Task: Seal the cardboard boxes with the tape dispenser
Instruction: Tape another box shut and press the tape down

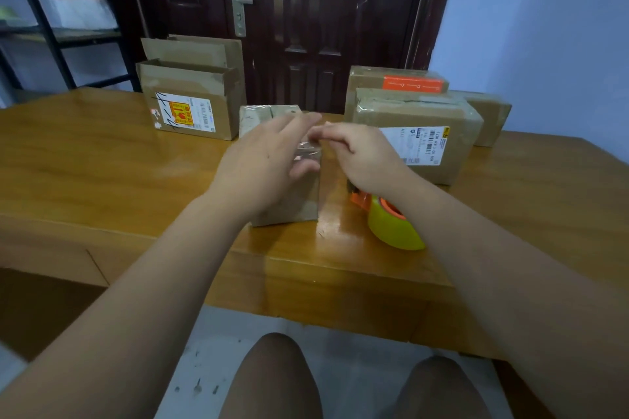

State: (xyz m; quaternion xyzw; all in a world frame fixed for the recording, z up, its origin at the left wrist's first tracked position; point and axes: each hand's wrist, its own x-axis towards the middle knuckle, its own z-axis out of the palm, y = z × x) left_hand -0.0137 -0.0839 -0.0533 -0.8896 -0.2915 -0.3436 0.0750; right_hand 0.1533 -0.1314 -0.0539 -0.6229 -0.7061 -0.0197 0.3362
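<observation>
A small brown cardboard box (296, 204) stands near the front edge of the wooden table (102, 173). My left hand (262, 160) lies over its top and near side with the fingers straight. My right hand (360, 153) pinches a strip of clear tape (308, 150) at the box's top right corner. Just right of the box, the yellow and orange tape dispenser (391, 224) sits on the table, partly hidden by my right wrist.
An open box with upright flaps (194, 102) stands at the back left. Behind the small box is another small taped box (258, 116). Closed boxes (418, 133) are stacked at the back right. A dark door and a black shelf frame lie beyond.
</observation>
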